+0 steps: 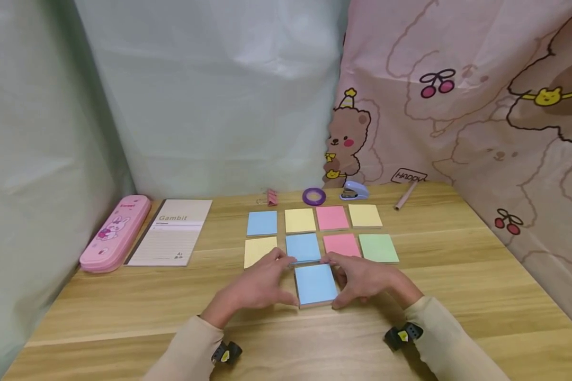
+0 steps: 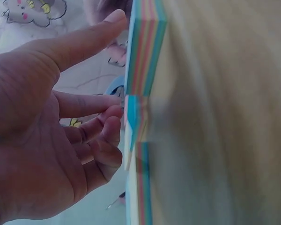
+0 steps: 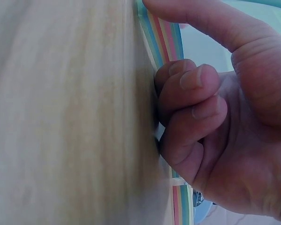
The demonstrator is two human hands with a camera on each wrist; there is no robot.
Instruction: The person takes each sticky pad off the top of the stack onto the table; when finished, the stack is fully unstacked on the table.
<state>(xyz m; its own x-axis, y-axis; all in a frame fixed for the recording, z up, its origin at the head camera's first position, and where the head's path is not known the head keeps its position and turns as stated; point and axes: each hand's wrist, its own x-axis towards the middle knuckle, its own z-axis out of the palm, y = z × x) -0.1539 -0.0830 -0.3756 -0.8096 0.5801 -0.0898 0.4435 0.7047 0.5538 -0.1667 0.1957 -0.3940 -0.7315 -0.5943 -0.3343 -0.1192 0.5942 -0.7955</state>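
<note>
you've got the blue-topped pad (image 1: 315,284) pinched between left hand (image 1: 257,288) and right hand (image 1: 364,279), low on the worktop (image 1: 457,275) under the grid, so next looks like sliding it square.

Sticky notes (image 1: 314,233) crowd ahead; bare table (image 1: 457,275) lies beside them
</note>
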